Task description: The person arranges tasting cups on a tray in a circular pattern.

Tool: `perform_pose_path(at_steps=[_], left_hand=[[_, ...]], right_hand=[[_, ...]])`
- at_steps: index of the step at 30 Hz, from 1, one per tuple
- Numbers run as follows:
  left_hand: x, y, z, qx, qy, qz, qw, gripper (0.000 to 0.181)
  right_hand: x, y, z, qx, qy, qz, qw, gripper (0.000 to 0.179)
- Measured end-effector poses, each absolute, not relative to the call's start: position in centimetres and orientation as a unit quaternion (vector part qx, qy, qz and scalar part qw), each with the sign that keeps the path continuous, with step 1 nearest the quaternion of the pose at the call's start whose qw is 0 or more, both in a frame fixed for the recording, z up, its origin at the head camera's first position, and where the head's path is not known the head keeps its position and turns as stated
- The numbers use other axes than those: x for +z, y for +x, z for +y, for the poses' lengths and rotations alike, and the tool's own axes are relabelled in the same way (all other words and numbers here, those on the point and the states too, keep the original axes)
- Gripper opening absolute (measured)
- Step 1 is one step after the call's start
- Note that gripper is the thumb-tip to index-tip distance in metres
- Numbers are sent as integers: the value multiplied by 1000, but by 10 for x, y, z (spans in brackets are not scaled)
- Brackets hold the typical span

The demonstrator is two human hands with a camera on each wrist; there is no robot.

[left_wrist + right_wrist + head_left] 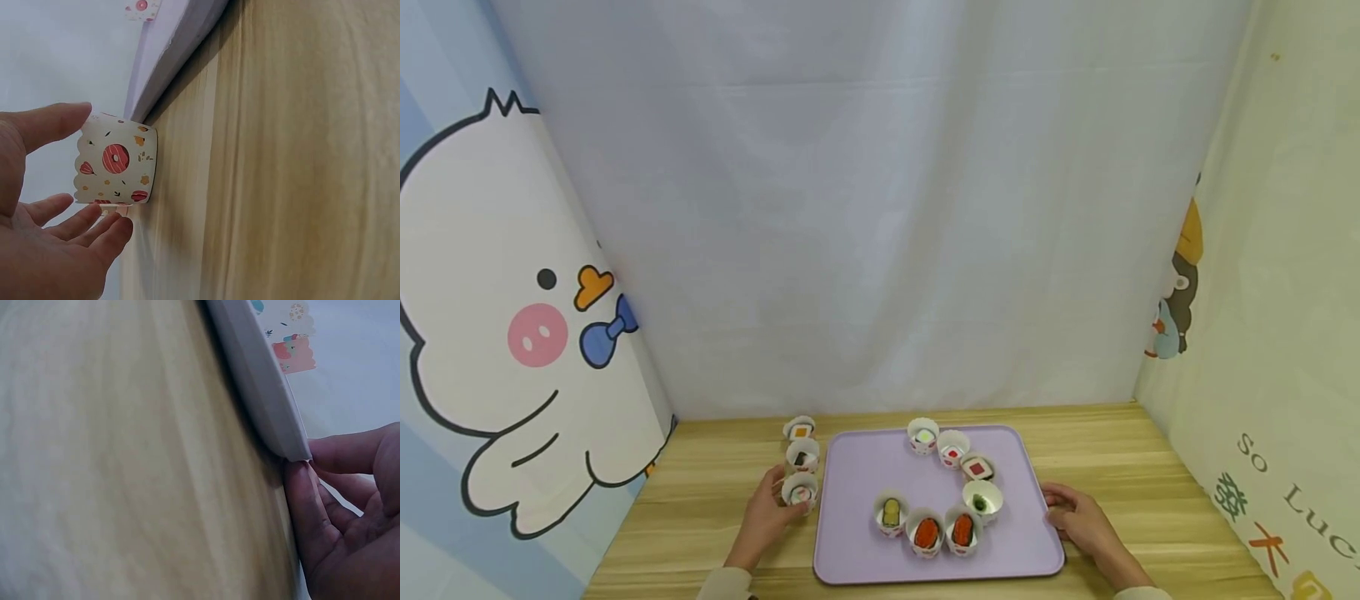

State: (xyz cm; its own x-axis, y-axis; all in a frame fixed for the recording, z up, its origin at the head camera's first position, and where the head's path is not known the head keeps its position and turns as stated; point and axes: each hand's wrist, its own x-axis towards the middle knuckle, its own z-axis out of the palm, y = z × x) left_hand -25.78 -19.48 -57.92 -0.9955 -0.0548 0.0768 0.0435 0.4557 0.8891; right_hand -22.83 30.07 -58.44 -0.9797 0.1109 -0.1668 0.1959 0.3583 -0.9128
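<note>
On the table left of the purple tray (pixel 857 467), a scalloped paper cup (pixel 800 489) stands with a small pale piece inside. Around this cup lies my left hand (pixel 767 518), its fingers loosely extended and its thumb at the cup's side. Donut prints cover the paper cup (pixel 115 159) in the left wrist view, where the thumb meets the rim and the other fingers lie along the opposite side. My right hand (pixel 1078 518) pinches the tray's right edge; the right wrist view shows thumb and forefinger at the tray's rim (pixel 269 406).
Two more cups, one with an orange-topped piece (pixel 801 431) and one with a dark piece (pixel 803 457), stand in line behind. Several cups with sushi-like pieces, including a red-topped one (pixel 927 533), sit on the tray. A white curtain (pixel 880 250) hangs behind the wooden table (pixel 715 467).
</note>
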Motion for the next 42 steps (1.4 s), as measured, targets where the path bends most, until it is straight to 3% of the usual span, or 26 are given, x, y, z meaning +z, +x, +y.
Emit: perform_pose_path(at_steps=[22,42], left_hand=[[-594,-259,-192,-506,0,-859,77,66],[-553,-243,-197,-501,-5,-861,87,65]], right_hand=[[-589,-230,302,-556,93,825,38,52],[-586,-230,301,-557,96,824,35,52]])
